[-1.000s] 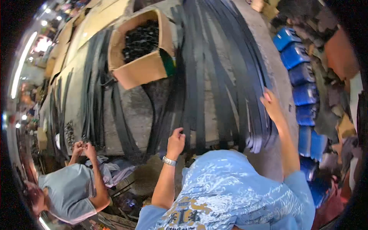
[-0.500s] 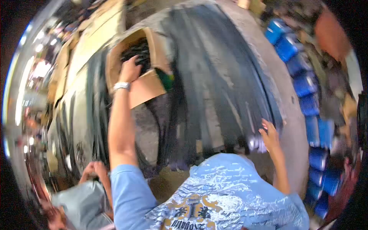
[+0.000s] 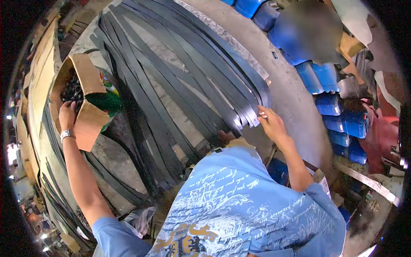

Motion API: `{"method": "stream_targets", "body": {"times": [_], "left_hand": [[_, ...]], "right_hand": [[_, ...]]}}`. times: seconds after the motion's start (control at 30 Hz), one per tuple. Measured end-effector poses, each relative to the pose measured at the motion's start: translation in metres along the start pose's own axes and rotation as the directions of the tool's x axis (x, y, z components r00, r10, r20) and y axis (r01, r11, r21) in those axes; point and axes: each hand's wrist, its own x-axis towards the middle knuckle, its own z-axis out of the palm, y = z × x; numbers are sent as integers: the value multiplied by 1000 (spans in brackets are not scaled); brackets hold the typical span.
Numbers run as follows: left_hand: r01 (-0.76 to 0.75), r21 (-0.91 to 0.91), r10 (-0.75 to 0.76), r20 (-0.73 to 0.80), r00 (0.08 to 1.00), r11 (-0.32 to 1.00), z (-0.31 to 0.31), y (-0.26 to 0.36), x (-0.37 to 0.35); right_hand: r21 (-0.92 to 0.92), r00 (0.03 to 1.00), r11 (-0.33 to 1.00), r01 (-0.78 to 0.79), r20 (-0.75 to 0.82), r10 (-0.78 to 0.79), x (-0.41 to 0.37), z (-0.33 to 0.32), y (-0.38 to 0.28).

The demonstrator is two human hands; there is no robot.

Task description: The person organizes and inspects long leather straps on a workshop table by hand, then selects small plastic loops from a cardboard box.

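Observation:
A cardboard box [image 3: 87,73] with its flaps folded out stands on a table covered in long strips. It holds many small black pieces [image 3: 72,91], some ring-shaped like buckles. My left hand [image 3: 67,115], with a metal watch at the wrist, reaches over the near rim, fingertips bent down among those pieces. What it pinches is too small to make out. Long flat black straps [image 3: 171,73] lie side by side across the table. Beside their ends at the right edge, my right hand [image 3: 274,125] hovers with its fingers apart, apparently holding nothing.
A green patterned package [image 3: 107,100] sits against the box. More dark strips [image 3: 55,180] hang over the table's left side. Blue plastic containers [image 3: 327,122] line the floor to the right, with reddish sheets [image 3: 381,141] beyond. A clear plastic bag [image 3: 143,220] lies near my left elbow.
My view has swung to the right, so the box and straps sit further left. My left hand stays in the box; the right stays by the strap ends. The person at lower left is out of view.

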Motion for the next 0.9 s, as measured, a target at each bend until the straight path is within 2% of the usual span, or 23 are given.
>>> {"method": "stream_targets", "body": {"times": [0.07,0.1,0.13,0.2,0.23,0.27,0.33,0.43,0.47,0.5,0.53,0.6,0.63,0.67,0.7,0.77,0.8,0.83,0.87,0.9], "left_hand": [[96,-210,-76,104,992,973,4,-14,4],[90,-314,-71,72,995,945,14,-29,7],[116,-333,-86,104,991,936,22,-47,15],[173,-362,-120,166,979,916,30,-68,25],[103,-309,-80,87,993,945,28,-67,24],[148,-322,-122,99,988,935,20,-55,18],[88,-112,-87,16,996,990,-6,-29,2],[172,-67,-184,-314,931,983,-46,40,-30],[127,-150,-173,-354,919,981,-56,65,-44],[78,-230,-167,-395,903,970,-65,89,-62],[25,-306,-163,-434,886,952,-68,112,-79],[-65,-344,-80,-391,917,937,-52,149,-111],[-103,-365,-39,-363,931,925,-38,169,-134],[-291,-296,143,-434,890,910,-21,201,-163],[-236,-350,125,-310,942,907,-3,238,-190],[-183,-370,143,-132,981,911,45,313,-245],[3,-572,22,37,999,820,69,354,-275],[279,-597,-53,367,929,752,71,396,-295],[144,-501,35,331,943,853,117,406,-318],[196,-421,3,427,904,886,136,427,-335]], "right_hand": [[-14,1000,1000,-1,25,2,2,0,-3],[-14,999,1000,-5,41,6,4,-3,-12],[-12,998,1000,-7,57,7,7,-2,-17],[-21,994,994,109,17,-108,17,6,-16],[-25,985,985,170,3,-170,23,11,-15],[-33,981,981,192,42,-190,31,17,-19],[-43,967,971,233,119,-227,46,34,-34],[-247,927,903,351,228,-298,63,72,-52],[-296,914,878,375,278,-297,64,81,-58],[-222,910,889,402,208,-359,66,97,-52],[-151,908,907,394,220,-358,71,98,-50],[-4,907,937,349,252,-337,75,102,-44],[74,924,967,243,285,-254,75,90,-48],[109,939,961,255,211,-273,78,83,-42],[127,940,964,235,223,-258,84,75,-35],[137,932,960,245,240,-272,87,56,-29],[107,919,952,285,252,-304,86,57,-29],[76,906,944,321,264,-330,83,58,-29],[43,892,932,361,274,-358,83,58,-30],[43,891,941,336,311,-332,86,60,-32]]}}
